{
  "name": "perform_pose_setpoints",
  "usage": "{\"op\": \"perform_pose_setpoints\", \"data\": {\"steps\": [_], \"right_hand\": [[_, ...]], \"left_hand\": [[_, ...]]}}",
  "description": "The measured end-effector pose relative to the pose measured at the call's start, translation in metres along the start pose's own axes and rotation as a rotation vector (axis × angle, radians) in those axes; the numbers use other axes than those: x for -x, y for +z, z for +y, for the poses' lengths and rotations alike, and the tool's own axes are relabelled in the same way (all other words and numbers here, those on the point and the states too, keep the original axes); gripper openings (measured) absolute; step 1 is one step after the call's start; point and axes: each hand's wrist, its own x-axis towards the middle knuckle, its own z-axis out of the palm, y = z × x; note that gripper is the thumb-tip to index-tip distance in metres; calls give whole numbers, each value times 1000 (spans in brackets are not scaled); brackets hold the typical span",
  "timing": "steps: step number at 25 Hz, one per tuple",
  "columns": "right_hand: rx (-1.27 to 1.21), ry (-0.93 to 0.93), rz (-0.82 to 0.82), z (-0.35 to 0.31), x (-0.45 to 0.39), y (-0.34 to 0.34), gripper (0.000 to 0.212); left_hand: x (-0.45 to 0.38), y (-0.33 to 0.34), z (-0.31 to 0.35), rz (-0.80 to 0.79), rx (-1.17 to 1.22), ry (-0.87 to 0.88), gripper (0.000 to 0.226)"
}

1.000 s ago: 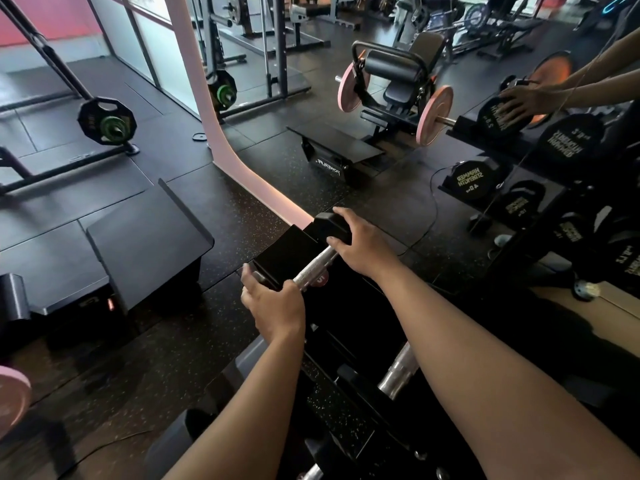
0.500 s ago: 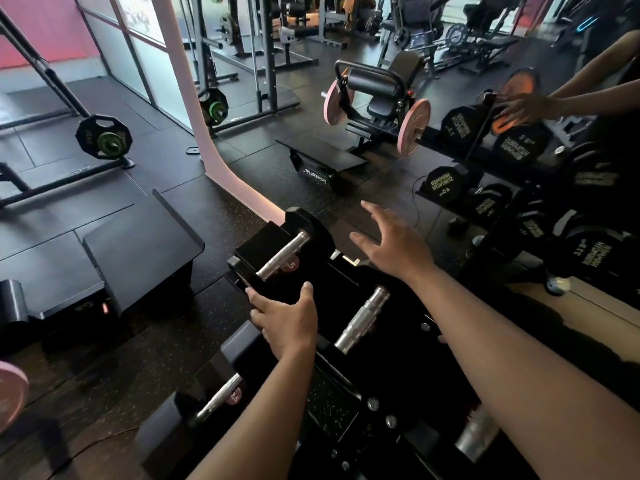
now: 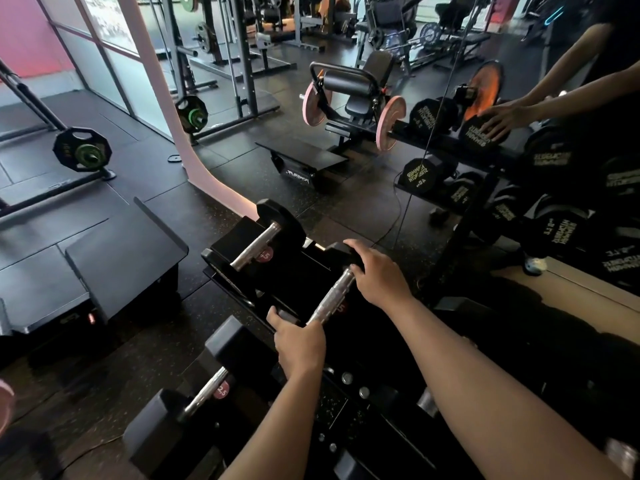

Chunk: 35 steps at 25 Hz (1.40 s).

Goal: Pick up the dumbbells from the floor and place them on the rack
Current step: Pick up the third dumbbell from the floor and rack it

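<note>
Your left hand is clamped over the near head of the middle dumbbell; your right hand is curled over its far head. Both hands grip the ends. The knurled handle between them is bare.

That dumbbell sits on the rack, middle slot of the three visible on this tier. Can't tell whether its full weight is already on the rails or you're carrying some of it.

Progress, as I read it:
- far dumbbell racked just beyond it, hands off
- near dumbbell racked on your side, marked 2.5, hands off
- middle one at its slot, not let go
- no loose dumbbells visible on the floor, but the lower frame is cut off, so can't rule more out

Looks near the end: seat this one, release, check the floor.

Orientation: long axis runs from lower left near you to upper right, toward the mirror. Roughly parallel to both neighbours, handle about level. Near head points at you, far head points away. It's close beside the far dumbbell, with a bigger gap to the near one.

Other racked dumbbells on the right are a mirror reflection, not part of your row.
</note>
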Motion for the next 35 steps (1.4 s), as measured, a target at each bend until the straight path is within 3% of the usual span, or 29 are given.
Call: {"op": "perform_pose_setpoints", "data": {"steps": [16, 21, 29, 35], "right_hand": [[-34, -69, -79, 7, -9, -3, 55], [-1, -25, -161, 1, 0, -14, 63], [170, -22, -5, 25, 61, -101, 69], [201, 54, 16, 65, 129, -129, 69]], "left_hand": [[-14, 9, -13, 17, 7, 15, 77], [-3, 3, -14, -15, 86, -1, 93], [64, 10, -4, 4, 74, -25, 117], [134, 44, -31, -64, 7, -60, 117]]}}
